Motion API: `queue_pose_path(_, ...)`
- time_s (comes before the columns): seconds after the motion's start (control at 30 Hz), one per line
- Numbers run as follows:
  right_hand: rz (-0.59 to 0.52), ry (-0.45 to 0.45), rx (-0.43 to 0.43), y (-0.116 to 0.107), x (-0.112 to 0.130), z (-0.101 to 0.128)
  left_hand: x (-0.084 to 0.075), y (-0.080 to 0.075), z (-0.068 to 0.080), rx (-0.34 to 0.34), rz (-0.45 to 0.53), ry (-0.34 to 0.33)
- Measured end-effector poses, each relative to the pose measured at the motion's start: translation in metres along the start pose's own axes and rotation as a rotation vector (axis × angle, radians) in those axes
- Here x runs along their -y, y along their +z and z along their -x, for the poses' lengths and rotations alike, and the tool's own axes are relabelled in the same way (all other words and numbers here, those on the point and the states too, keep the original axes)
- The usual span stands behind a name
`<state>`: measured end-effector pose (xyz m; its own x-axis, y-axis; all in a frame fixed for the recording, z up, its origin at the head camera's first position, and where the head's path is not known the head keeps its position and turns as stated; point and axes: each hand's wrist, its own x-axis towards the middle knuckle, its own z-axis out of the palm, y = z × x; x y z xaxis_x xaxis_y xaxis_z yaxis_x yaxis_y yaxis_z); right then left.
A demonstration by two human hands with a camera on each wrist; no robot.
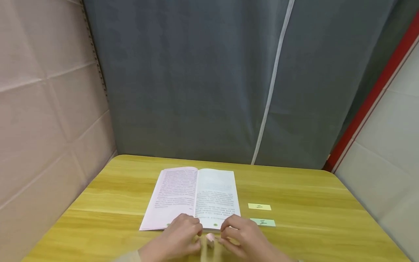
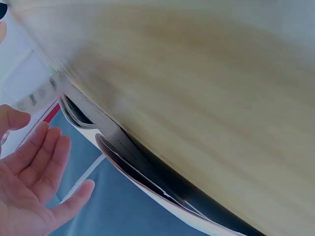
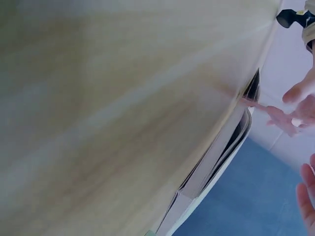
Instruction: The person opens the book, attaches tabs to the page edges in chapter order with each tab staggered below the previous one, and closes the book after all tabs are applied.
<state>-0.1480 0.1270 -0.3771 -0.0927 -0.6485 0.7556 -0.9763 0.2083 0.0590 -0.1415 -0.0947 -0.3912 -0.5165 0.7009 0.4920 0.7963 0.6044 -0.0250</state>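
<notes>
An open book point(image 1: 212, 203) lies on the wooden table point(image 1: 311, 218), printed pages facing up. My left hand point(image 1: 181, 236) is bent over the book's near edge, at the lower left page. In the left wrist view its fingers point(image 2: 51, 157) are loosely bent and spread, with no object between them. Opposite it, my right hand point(image 1: 243, 236) has thumb and fingertips drawn together at a small pink piece of paper point(image 1: 210, 237) in the gap between the hands. Most of that paper is hidden. A blurred pale strip with dark marks point(image 2: 37, 96) shows beyond the left thumb.
Right of the book lie a yellow paper slip point(image 1: 259, 206) and, nearer, a green slip point(image 1: 263, 222), both with dark strokes. A grey curtain point(image 1: 196, 91) stands behind the table, with pale walls at both sides. Two blurred straps point(image 1: 204, 251) hang in front.
</notes>
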Motion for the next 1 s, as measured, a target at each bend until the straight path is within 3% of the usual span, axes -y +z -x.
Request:
queue_pose_path(0.13, -0.017, 0.048, -0.017, 0.001, -0.003, 0.002, 0.0, -0.003, 0.002, 0.051, 0.029, -0.018)
queue_pose_path(0.43, -0.025, 0.082, -0.035, 0.001, -0.002, -0.003, -0.008, -0.007, 0.0, 0.031, 0.01, 0.038)
queue_pose_path(0.8, -0.004, 0.086, -0.041, 0.002, -0.001, -0.005, -0.017, -0.005, -0.007, -0.16, -0.046, -0.001)
queue_pose_path(1.0, -0.012, 0.063, -0.043, 0.004, 0.0, -0.007, -0.018, -0.003, -0.009, -0.174, -0.088, -0.04)
